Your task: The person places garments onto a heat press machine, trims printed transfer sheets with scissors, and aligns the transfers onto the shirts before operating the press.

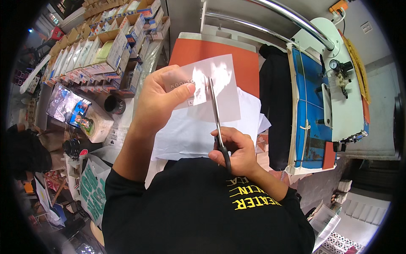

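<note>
My left hand [156, 99] pinches a glossy translucent film sheet [226, 103] by its left side, thumb on top. Small printed lettering shows near the thumb, and bright glare covers part of the film. My right hand [240, 153] grips black-handled scissors [216, 111]. Their metal blades point away from me and lie across the middle of the film; I cannot tell whether they are cutting it at this instant. Below both hands a white cloth [186, 137] is spread over the near part of an orange-red pad [186, 53].
Rows of open cardboard boxes [103, 55] stand at the left, near a dark mug [114, 104] and a phone-like screen [69, 106]. On the right is a press machine with a blue panel [315, 110], a gauge [334, 64] and black cloth [272, 106] beside it.
</note>
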A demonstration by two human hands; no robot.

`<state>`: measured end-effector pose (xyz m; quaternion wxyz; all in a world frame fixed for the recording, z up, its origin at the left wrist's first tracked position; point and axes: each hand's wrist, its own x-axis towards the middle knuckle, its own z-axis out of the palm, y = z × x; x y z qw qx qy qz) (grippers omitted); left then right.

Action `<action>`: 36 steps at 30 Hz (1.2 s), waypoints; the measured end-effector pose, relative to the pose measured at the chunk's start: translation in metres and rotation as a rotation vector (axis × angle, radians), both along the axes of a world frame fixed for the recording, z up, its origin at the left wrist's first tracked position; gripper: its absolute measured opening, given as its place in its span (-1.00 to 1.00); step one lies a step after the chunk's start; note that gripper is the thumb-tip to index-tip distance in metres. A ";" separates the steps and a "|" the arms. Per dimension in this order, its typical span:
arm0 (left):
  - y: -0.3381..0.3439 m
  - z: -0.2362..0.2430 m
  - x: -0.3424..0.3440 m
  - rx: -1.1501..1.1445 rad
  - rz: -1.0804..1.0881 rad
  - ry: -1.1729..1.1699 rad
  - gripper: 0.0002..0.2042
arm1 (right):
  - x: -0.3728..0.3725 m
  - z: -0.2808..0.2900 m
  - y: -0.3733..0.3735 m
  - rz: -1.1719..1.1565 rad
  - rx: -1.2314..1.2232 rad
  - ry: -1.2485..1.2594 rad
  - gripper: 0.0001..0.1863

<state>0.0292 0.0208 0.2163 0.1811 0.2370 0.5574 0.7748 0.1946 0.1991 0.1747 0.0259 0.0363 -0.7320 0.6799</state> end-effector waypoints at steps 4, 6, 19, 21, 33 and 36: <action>0.001 0.003 -0.007 0.120 0.053 -0.043 -0.95 | 0.007 -0.007 0.008 0.082 0.017 -0.055 -0.45; 0.000 0.006 -0.010 0.135 0.044 -0.048 -0.94 | 0.006 -0.007 0.008 0.096 0.035 -0.065 -0.45; -0.001 -0.005 -0.009 0.004 -0.039 0.017 -0.90 | -0.006 -0.003 0.000 -0.023 0.018 0.002 -0.54; -0.001 -0.006 -0.009 -0.016 -0.033 0.032 -0.93 | -0.006 -0.004 0.000 -0.028 0.023 0.001 -0.54; 0.004 -0.006 -0.008 -0.056 -0.031 -0.023 -0.90 | -0.004 -0.008 0.000 -0.056 0.037 -0.092 -0.56; 0.004 -0.010 -0.009 -0.114 -0.024 -0.009 -0.91 | -0.003 -0.009 0.000 -0.080 0.047 -0.105 -0.56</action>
